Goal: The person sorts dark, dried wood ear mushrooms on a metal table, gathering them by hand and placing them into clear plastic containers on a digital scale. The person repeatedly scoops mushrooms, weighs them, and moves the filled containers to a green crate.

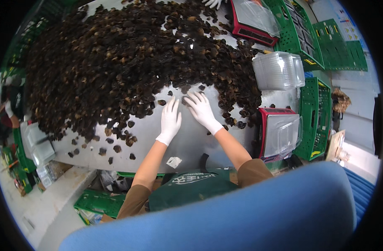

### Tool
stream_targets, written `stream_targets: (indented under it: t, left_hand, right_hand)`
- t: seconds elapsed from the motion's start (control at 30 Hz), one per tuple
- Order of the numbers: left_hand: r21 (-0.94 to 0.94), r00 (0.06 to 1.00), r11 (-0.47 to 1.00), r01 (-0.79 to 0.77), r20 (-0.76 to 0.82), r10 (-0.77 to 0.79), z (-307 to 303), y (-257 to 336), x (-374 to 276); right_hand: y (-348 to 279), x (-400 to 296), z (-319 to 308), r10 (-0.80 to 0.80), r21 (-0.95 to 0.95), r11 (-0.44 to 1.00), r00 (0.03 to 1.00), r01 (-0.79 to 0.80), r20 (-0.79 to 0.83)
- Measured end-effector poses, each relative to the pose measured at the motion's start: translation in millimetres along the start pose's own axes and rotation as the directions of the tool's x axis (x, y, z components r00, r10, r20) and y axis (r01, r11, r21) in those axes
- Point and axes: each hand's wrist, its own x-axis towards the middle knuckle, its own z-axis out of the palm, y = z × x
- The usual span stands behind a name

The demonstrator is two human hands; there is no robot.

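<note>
A broad heap of dark brown, mushroom-like caps (116,59) covers much of a metal table (191,147). My left hand (169,120), in a white glove, lies palm down on bare metal at the heap's near edge, with no piece visible in it. A small dark cap (161,102) sits just left of its fingertips. My right hand (201,111), also white-gloved, is beside it with fingers spread and pointing up-left. One dark piece (184,101) shows at its fingertips, partly covered by them. The undersides of both hands are hidden.
At right are a red-framed scale (281,135) with a clear plastic tray on it, stacked clear containers (274,72) and green crates (313,119). Another scale (255,18) stands farther off, near another person's gloved hand (212,3). A white scrap (174,162) lies near the front edge.
</note>
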Motion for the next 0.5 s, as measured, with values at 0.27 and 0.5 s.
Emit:
stream_targets:
  t: [0.27, 0.5]
  left_hand:
    - [0.175, 0.996, 0.982, -0.077, 0.057, 0.068, 23.6, -7.8, 77.6]
    - [0.162, 0.986, 0.98, -0.116, 0.141, 0.093, 14.8, -5.7, 46.8]
  right_hand:
    - [6.8, -43.8, -53.8, 0.293, 0.01, 0.955, 0.938, -0.296, -0.185]
    - [-25.6, 0.7, -6.3, 0.345, 0.06, 0.937, 0.938, -0.344, -0.02]
